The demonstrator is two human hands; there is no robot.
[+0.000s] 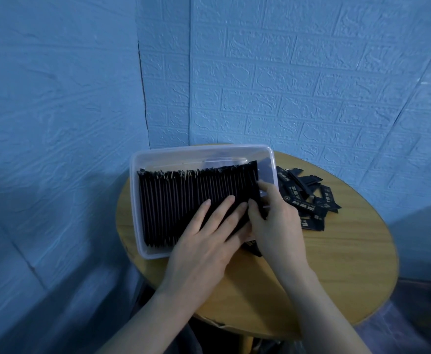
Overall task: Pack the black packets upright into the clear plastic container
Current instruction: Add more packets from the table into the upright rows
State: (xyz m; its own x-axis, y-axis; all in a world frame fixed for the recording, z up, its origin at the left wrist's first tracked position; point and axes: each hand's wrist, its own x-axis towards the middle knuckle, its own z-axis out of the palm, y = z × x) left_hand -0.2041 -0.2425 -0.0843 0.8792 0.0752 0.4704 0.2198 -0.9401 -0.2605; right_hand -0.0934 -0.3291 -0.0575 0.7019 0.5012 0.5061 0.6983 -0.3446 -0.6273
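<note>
- clear plastic container (143, 159) sits on the left part of the round wooden table (349, 264), its left end overhanging the table edge, long side running left-right
- row of black packets (178, 198) stands on edge inside it, packed tight from the left wall almost to the right end; tops look ragged along the far side
- far strip of the container behind the row has no packets in it (bare clear bottom visible)
- left hand (209, 241) lies flat on top of the row near its right end, fingers (224, 205) straight and spread, pressing the packet tops down, gripping nothing
- right hand (275, 221) is just beside the left hand, touching it at the thumb side; its fingers (263, 187) curl around the rightmost black packet (254, 175) at the end of the row, pinching it against the stack
- small gap in the container between that end packet and the right wall
- one more packet (254, 247) pokes out under the right hand, at the near edge of the container on the table
- loose pile of black packets (309, 198) lies flat on the table just right of the container, overlapping at mixed angles, white print facing up
- blue brick-textured wall (311, 85) behind the table
</note>
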